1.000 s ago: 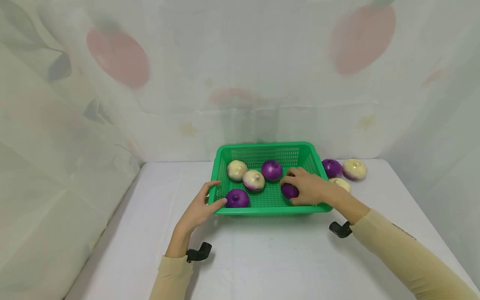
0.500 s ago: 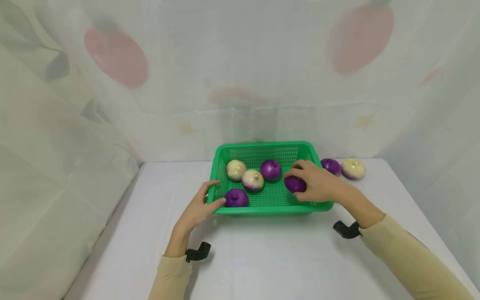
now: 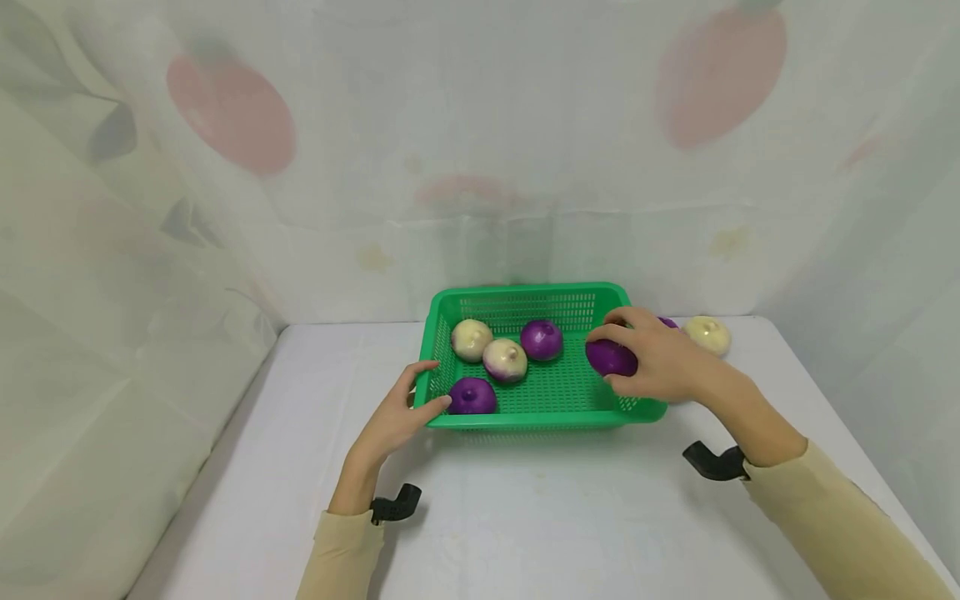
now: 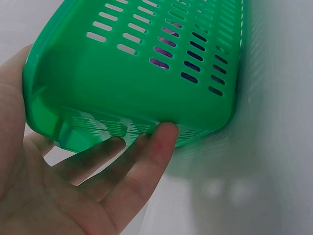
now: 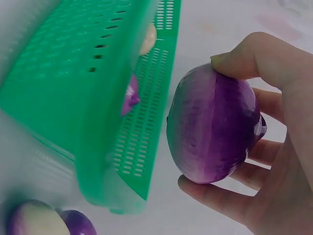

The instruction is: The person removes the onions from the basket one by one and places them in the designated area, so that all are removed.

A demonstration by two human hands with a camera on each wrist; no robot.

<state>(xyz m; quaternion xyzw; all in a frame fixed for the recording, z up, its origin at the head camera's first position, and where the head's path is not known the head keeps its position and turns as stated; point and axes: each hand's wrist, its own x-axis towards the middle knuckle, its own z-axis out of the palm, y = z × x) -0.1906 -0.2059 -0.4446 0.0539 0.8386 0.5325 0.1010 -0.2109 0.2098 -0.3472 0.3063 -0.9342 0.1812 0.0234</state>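
Note:
My right hand holds a purple onion between thumb and fingers, raised at the right end of a green plastic basket. Up close in the right wrist view, the purple onion hangs beside the basket's rim, thumb on one side and fingertips on the other. My left hand grips the basket's left end, the thumb at the rim. In the left wrist view its fingers lie against the outer wall. Inside the basket sit two pale onions and two purple onions.
On the table beyond my right hand lie a pale onion and a partly hidden purple onion. A white cloth covers the table, and a patterned curtain hangs behind it. Fabric also hangs at both sides.
My right hand has lifted the purple onion from the basket floor and carried it up and to the right. It now hides the nearer pale onion outside. My left hand stays at the rim.

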